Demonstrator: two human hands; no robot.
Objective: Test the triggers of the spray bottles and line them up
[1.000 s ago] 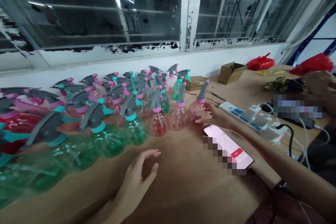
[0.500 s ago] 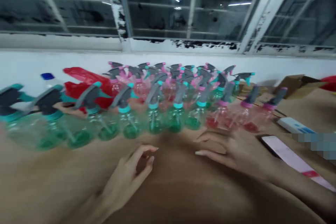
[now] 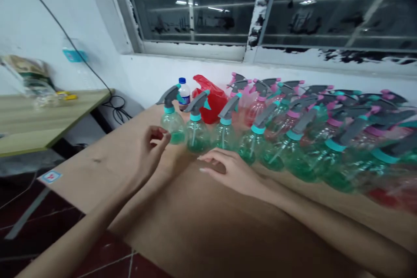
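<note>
A front row of clear spray bottles with green liquid, turquoise collars and grey trigger heads runs across the table. My left hand [image 3: 152, 152] is beside the leftmost spray bottle [image 3: 172, 122]. Its fingers are loosely curled, with a gap to the thumb and nothing in them; whether the fingertips touch the bottle, I cannot tell. In front of the third spray bottle [image 3: 224, 134], my right hand [image 3: 233, 168] hovers low over the table, open and holding nothing. Behind stand several more bottles with pink collars, one being a pink spray bottle [image 3: 257, 108].
A red plastic bag [image 3: 211, 110] and a small blue-capped bottle [image 3: 184, 93] are by the wall behind the row. Past the left edge of the wooden table [image 3: 107, 152], a gap separates a second table [image 3: 65, 115]. A black cable [image 3: 119, 110] hangs there.
The view has swung left, bringing the row's left end and second table into sight. Both hands have moved left along the row, the left one up to the end bottle.
</note>
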